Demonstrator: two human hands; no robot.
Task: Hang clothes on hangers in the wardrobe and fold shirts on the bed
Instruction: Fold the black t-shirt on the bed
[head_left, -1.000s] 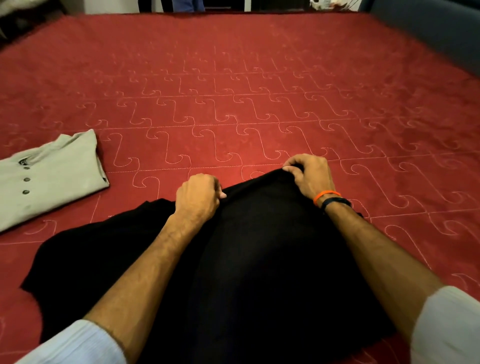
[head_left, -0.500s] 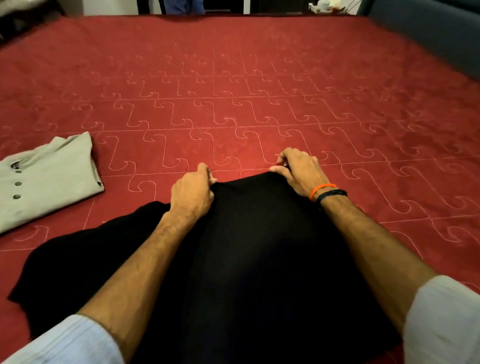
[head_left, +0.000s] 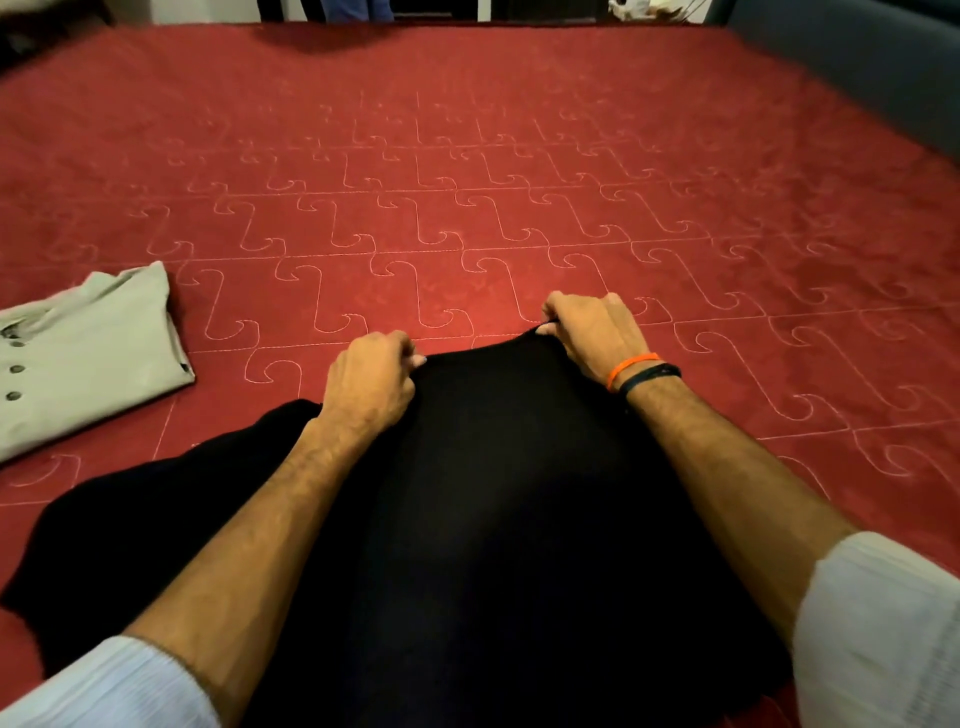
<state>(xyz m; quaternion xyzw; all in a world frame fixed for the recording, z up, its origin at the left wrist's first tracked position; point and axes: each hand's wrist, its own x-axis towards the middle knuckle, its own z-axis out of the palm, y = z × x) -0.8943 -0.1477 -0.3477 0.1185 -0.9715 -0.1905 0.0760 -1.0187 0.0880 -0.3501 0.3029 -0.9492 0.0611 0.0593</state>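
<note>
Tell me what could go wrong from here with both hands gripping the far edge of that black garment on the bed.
1. The left hand and right hand hold the black garment close together at its far edge, so the loose part spreading out at the left may bunch or crease as it is moved.
2. The folded grey shirt lies just left of that loose part; a sideways swing could brush it and undo its fold.

no readable text, labels, brands or numbers anywhere in view
</note>
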